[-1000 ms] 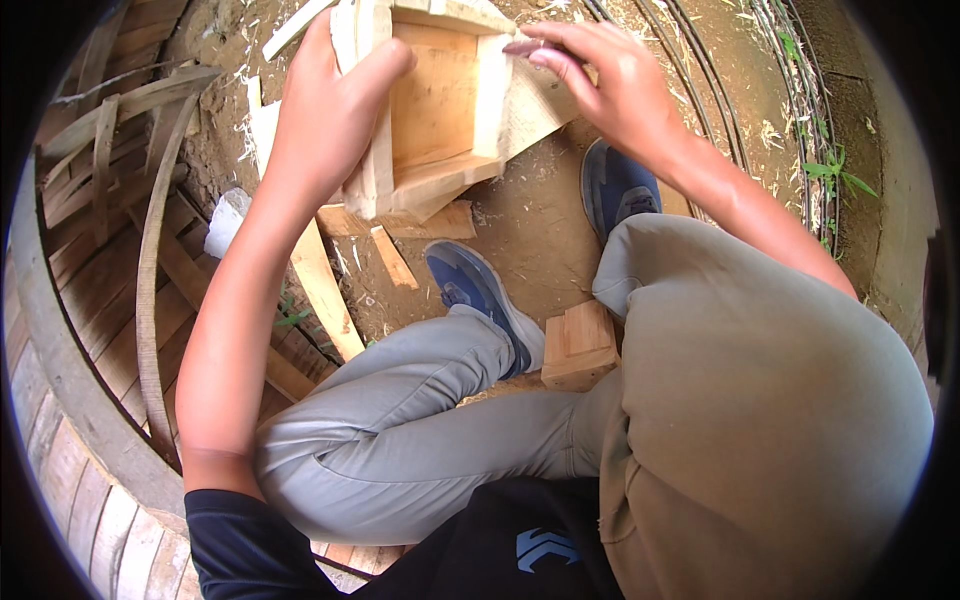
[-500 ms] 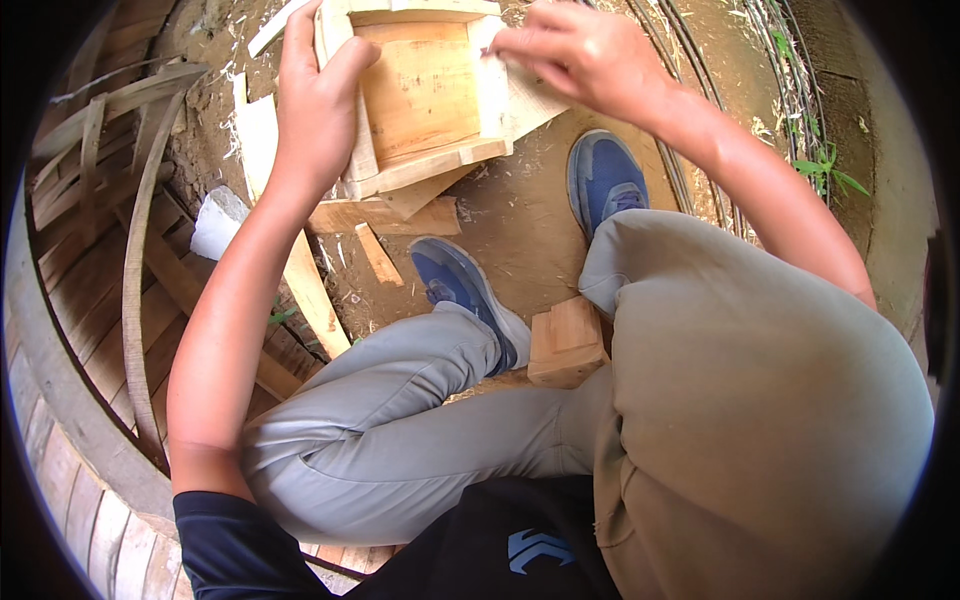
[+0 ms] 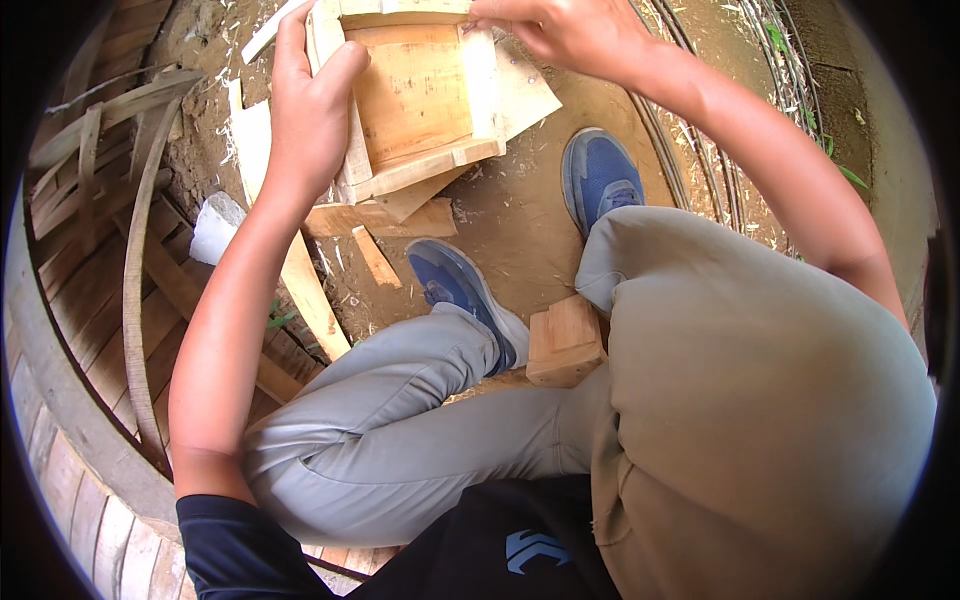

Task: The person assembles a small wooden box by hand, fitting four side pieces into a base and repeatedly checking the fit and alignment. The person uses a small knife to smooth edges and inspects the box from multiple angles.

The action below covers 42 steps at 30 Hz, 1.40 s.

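Observation:
A small open wooden box (image 3: pixel 415 95) of pale planks rests on the dirt ground at the top of the view. My left hand (image 3: pixel 305 110) grips its left wall, thumb inside and fingers outside. At the box's far right corner my right hand (image 3: pixel 575 30) has its fingers pinched together on the top edge; whether it holds anything small is hidden. I sit with both knees bent, my blue shoes (image 3: pixel 455 285) on the ground below the box.
Loose wood offcuts (image 3: pixel 385 215) lie under and beside the box. A wooden block (image 3: pixel 565 340) sits between my legs. Curved wooden slats and planks (image 3: pixel 110 260) fill the left side. A wire coil (image 3: pixel 700 150) lies on the right.
The box and both hands have shifted up toward the top edge of the view. My right hand moved from the box's right side onto its far right corner.

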Each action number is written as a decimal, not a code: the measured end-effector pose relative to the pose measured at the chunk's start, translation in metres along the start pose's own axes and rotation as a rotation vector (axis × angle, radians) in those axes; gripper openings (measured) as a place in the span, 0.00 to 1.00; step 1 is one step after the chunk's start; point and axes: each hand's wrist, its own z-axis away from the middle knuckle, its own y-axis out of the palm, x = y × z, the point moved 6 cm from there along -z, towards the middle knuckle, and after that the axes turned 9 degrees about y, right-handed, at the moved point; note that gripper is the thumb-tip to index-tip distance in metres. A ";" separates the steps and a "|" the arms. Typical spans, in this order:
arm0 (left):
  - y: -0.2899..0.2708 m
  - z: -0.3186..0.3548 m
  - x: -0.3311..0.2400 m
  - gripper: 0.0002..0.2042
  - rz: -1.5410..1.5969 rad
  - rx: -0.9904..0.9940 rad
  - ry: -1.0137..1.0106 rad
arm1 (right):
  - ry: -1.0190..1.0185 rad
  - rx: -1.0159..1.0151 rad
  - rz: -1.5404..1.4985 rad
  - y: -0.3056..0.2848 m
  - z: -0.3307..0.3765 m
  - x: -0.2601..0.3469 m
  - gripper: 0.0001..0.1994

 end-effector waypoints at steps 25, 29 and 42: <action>0.014 -0.002 -0.030 0.25 -0.020 0.034 0.084 | -0.204 -0.085 0.120 0.008 0.025 0.001 0.19; 0.011 -0.005 -0.029 0.25 -0.017 0.037 0.063 | -0.345 -0.130 0.099 0.010 0.029 0.004 0.18; 0.008 -0.004 -0.029 0.25 -0.087 0.005 0.089 | -0.331 -0.142 0.206 -0.003 0.016 -0.003 0.16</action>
